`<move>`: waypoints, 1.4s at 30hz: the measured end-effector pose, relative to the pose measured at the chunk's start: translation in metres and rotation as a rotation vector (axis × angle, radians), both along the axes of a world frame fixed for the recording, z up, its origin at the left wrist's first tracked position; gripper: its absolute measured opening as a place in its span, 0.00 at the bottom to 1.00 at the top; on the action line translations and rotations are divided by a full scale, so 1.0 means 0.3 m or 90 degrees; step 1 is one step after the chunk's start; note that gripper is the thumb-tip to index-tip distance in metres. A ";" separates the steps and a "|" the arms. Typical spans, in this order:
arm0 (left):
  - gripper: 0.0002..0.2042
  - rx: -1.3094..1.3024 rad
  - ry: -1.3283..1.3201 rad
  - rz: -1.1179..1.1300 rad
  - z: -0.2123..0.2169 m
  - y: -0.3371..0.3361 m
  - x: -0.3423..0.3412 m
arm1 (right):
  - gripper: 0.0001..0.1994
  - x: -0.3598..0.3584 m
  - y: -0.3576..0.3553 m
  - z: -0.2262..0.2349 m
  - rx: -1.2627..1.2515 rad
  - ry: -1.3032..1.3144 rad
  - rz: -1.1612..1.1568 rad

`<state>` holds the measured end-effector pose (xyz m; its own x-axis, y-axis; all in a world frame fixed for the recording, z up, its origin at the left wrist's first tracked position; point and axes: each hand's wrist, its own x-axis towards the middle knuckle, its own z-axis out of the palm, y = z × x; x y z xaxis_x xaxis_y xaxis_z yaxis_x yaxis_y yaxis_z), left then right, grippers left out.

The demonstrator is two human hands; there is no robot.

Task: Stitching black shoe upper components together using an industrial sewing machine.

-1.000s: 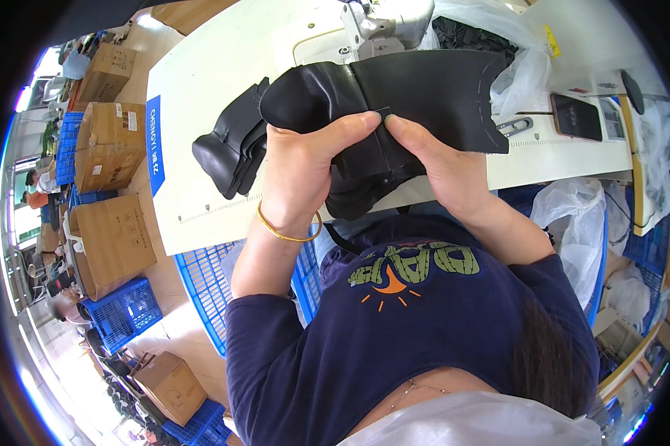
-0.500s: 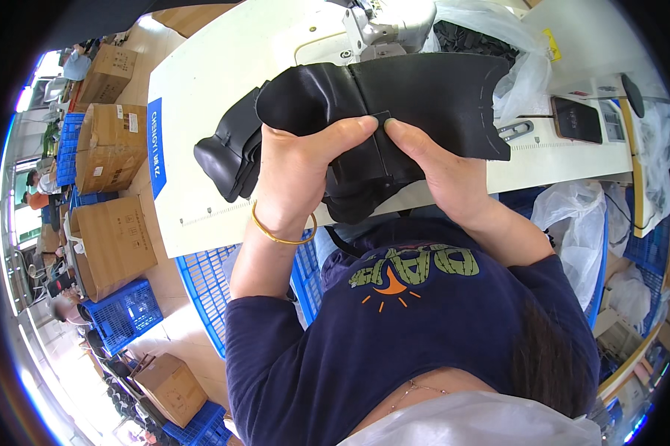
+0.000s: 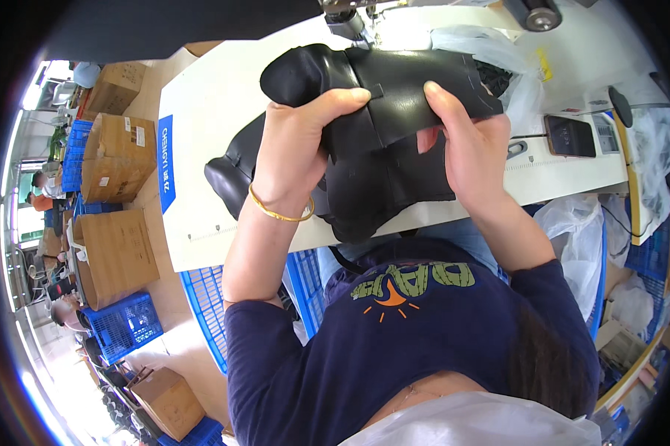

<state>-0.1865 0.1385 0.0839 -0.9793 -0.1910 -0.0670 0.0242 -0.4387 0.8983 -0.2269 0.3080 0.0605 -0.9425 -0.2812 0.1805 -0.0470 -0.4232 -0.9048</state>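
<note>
A sewn panel of smooth black leather-like material (image 3: 413, 70) is stretched between my two hands above the table. My left hand (image 3: 294, 145) grips it, thumb on top beside the seam and a small black tab (image 3: 377, 91). My right hand (image 3: 470, 141) pinches the near edge on the right, thumb above and a fingertip showing beneath. More black pieces of the same material (image 3: 231, 175) lie below and to the left, partly covered by my left hand. The panel's far edge reaches close to the sewing machine's needle area (image 3: 350, 26).
A white sewing table (image 3: 201, 111) carries a phone (image 3: 570, 137), a small grey tool (image 3: 517, 149) and a clear plastic bag (image 3: 528, 100) with black pieces. Blue crates (image 3: 205, 305) stand below its near edge. Cardboard boxes (image 3: 119, 160) line the floor at left.
The panel has moved farther away, toward the sewing machine. My right thumb has left the seam and shifted right along the panel, while my left hand keeps its grip near the seam.
</note>
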 end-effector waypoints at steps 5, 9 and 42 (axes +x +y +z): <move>0.06 -0.014 -0.023 0.039 0.026 -0.016 -0.070 | 0.08 -0.081 -0.011 0.027 0.033 0.037 0.006; 0.05 -0.040 -0.004 0.053 0.037 -0.013 -0.108 | 0.07 -0.124 -0.022 0.025 0.031 0.026 -0.002; 0.05 -0.070 0.023 0.051 0.040 -0.018 -0.123 | 0.07 -0.148 -0.022 0.012 0.031 0.031 -0.022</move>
<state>-0.2235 0.1331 0.0958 -0.9621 -0.2727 -0.0062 0.0885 -0.3336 0.9385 -0.2715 0.3013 0.0641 -0.9421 -0.2586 0.2134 -0.1055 -0.3755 -0.9208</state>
